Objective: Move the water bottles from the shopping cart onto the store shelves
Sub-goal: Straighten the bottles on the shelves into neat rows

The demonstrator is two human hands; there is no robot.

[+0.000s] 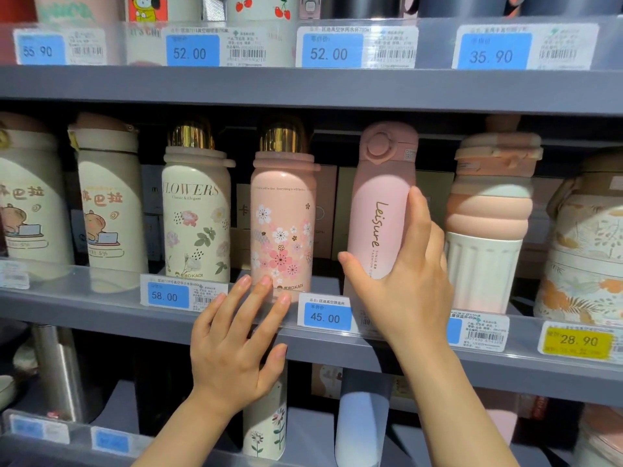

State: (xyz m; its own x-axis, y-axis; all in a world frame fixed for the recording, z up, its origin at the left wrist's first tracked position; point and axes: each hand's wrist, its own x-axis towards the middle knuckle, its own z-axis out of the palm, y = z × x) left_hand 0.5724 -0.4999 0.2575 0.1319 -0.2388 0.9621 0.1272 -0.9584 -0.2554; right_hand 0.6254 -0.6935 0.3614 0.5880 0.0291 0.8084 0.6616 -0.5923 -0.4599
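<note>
While the right hand [409, 291] wraps round the lower half of the pink Leisure bottle [381, 203], thumb across the front and fingers curled up its right side, that bottle stands upright on the middle shelf [101, 306], right of centre in the frame. It's between the pink cherry-blossom bottle [283, 214] with the gold cap and the ribbed peach-and-white bottle [488, 230], pretty close to both. The left hand [236, 345] is lower centre, fingers straight and spread, fingertips up against the clear rail at the shelf's front edge, just below the blossom bottle; hard to say whether they actually touch the bottle itself. A blue 45.00 price tag [325, 316] sits on the rail between the two hands. Further left is a cream FLOWERS bottle [195, 214].
</note>
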